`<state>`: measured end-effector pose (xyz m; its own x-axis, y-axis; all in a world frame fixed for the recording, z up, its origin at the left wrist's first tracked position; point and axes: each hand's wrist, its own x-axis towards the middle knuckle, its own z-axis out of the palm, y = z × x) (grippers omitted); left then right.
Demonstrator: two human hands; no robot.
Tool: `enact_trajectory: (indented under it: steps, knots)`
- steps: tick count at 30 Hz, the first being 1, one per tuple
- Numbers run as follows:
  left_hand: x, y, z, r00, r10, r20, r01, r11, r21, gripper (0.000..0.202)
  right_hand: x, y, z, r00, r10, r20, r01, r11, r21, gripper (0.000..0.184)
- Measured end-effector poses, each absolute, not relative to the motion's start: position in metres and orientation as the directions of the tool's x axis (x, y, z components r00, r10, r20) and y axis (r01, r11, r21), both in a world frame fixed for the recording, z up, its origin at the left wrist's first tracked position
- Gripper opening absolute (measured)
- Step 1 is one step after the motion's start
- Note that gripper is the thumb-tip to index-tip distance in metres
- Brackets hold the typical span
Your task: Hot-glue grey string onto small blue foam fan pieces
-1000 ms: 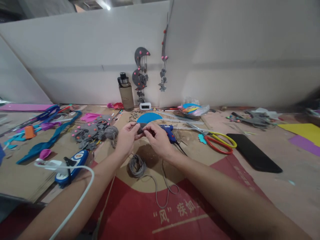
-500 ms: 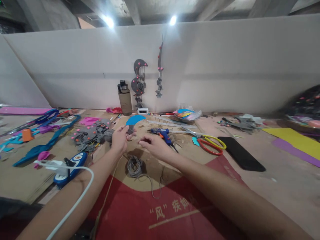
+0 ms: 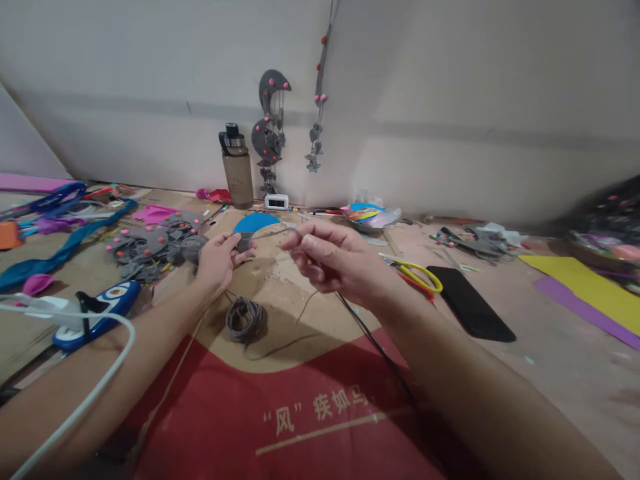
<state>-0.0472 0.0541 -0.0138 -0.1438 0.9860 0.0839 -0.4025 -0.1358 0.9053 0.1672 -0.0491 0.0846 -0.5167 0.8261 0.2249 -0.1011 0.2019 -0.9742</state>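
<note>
My left hand (image 3: 216, 257) pinches a small grey felt piece (image 3: 245, 241) just in front of a blue foam half-disc (image 3: 256, 222). My right hand (image 3: 334, 257) is raised above the cardboard with its fingers pinched on a thin grey cord (image 3: 273, 232) that stretches from the felt piece to its fingertips. More of the cord trails down under my right wrist toward a coil of grey cord (image 3: 245, 319) lying on the cardboard between my arms.
A heap of grey felt shapes with pink dots (image 3: 150, 243) lies left. Yellow and red scissors (image 3: 419, 275) and a black phone (image 3: 470, 312) lie right. A bottle (image 3: 237, 168), a small clock (image 3: 277, 201) and hanging felt moons (image 3: 269, 127) stand at the back wall.
My right hand has left the felt piece, risen and moved right, drawing the cord out taut. The left hand keeps the felt piece. The camera view has dipped and shifted.
</note>
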Motion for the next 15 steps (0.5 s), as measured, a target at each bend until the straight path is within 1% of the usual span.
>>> enact_trajectory:
  steps: [2,3,5,7,8,10,13,15]
  knots:
    - [-0.047,0.052,-0.013,-0.124,0.988,0.089,-0.385,-0.131,0.914,0.009,0.163,-0.053,0.083,-0.595,0.762,0.255,0.036,0.343,-0.939,0.026]
    - [-0.047,0.051,-0.011,-0.106,0.991,0.082,-0.375,-0.116,0.920,0.010,0.158,-0.055,0.079,-0.650,0.712,0.264,0.117,0.437,-0.892,0.026]
    - [-0.046,0.049,-0.009,-0.141,0.988,0.061,-0.370,-0.109,0.922,0.011,0.146,-0.060,0.061,-0.747,0.603,0.280,0.209,0.612,-0.763,0.023]
    - [-0.047,0.049,-0.007,-0.152,0.988,0.038,-0.367,-0.092,0.926,0.011,0.132,-0.064,0.036,-0.781,0.557,0.282,0.282,0.718,-0.636,0.022]
    - [-0.047,0.049,-0.006,-0.157,0.987,0.038,-0.368,-0.095,0.925,0.011,0.126,-0.065,0.024,-0.759,0.579,0.298,0.320,0.730,-0.604,0.024]
    - [-0.048,0.051,-0.007,-0.161,0.986,0.052,-0.368,-0.109,0.923,0.012,0.118,-0.066,0.003,-0.665,0.657,0.355,0.389,0.711,-0.586,0.026]
    - [-0.051,0.054,-0.010,-0.141,0.987,0.079,-0.363,-0.126,0.923,0.013,0.117,-0.067,-0.010,-0.530,0.738,0.418,0.432,0.659,-0.616,0.025]
    - [-0.051,0.056,-0.013,-0.137,0.985,0.102,-0.356,-0.145,0.923,0.012,0.118,-0.067,-0.011,-0.457,0.766,0.452,0.448,0.637,-0.627,0.021]
